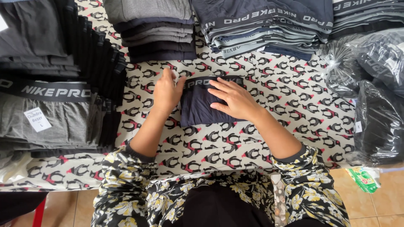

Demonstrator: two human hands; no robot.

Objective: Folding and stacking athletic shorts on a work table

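While both hands pressed flat, fingers spread and gripping nothing, the folded navy garment (202,103) lay mid-tabletop (290,96) on penguin-print cloth. Left hand (167,92) sat at its nine o'clock edge, right hand (235,98) on top; garment stacks (160,33) at twelve.

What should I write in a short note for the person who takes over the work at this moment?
Left hand: open, flat on the left edge of the folded dark navy garment, no grip closed.
Right hand: open, palm pressing on top of the same garment.
The garment lies on the penguin-print cloth, folded into a small rectangle, waistband at the far end.
Done: folded stacks sit at the far edge, more at the left; bagged items at the right.
Left: this piece is folded but not yet on any stack.
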